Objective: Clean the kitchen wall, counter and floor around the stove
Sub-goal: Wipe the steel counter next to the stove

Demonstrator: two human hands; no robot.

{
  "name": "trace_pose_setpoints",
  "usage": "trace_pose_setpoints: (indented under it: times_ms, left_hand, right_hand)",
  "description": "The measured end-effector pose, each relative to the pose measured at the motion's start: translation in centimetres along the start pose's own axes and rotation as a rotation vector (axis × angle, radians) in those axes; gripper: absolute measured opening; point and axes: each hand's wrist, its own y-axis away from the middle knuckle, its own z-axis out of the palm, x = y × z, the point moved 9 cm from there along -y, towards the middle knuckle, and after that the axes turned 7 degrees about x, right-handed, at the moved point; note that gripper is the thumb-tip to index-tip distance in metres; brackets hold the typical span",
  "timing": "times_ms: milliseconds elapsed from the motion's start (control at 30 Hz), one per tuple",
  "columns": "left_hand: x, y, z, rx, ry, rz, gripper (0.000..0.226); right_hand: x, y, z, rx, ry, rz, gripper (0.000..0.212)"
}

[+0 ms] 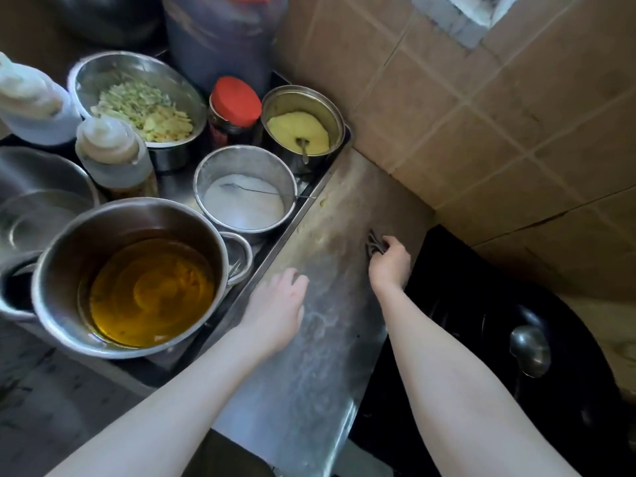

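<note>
bare counter strip (330, 270) between crowded tray (303, 208) and wok (481, 339), wall (481, 139) behind

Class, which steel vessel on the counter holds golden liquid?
The big pot beside the left hand. The white-powder pot, yellow-powder pot and vegetable bowl hold solids.

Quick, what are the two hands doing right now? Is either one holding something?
Left hand: open, fingers relaxed, holding nothing.
Right hand: closed, gripping a dark cloth on the counter.
</note>
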Motion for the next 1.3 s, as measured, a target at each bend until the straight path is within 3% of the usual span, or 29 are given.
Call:
trace_pose_setpoints:
  times_ms: [167, 267, 567, 900, 1100, 1300]
  left_hand:
    - [-0.7, -0.8, 0.0, 0.039, 0.036, -0.062, 0.038]
    - [-0.2, -1.2, 0.6, 0.03, 0.043, -0.069, 0.039]
    - [-0.7, -2.8, 1.3, 0.007, -0.033, -0.047, 0.039]
    - [0.3, -3.8, 1.3, 0.006, -0.04, -0.033, 0.037]
    - [1.0, -6.9, 0.3, 0.027, -0.073, -0.033, 0.038]
    - [2.0, -9.9, 0.0, 0.037, -0.089, -0.025, 0.035]
  right_hand:
    - [-7.3, 2.3, 3.4, -0.147, 0.094, -0.525, 0.05]
    - [-10.5, 3.1, 4.6, -0.197, 0.062, -0.651, 0.051]
    - [-9.4, -2.6, 4.1, -0.174, 0.015, -0.496, 0.047]
    - [-1.4, -10.3, 0.1, -0.028, -0.003, 0.026, 0.033]
    - [-3.3, -12.3, 1.1, -0.117, -0.024, -0.001, 0.038]
    - [-6.4, -12.8, 2.3, -0.095, -0.083, -0.066, 0.039]
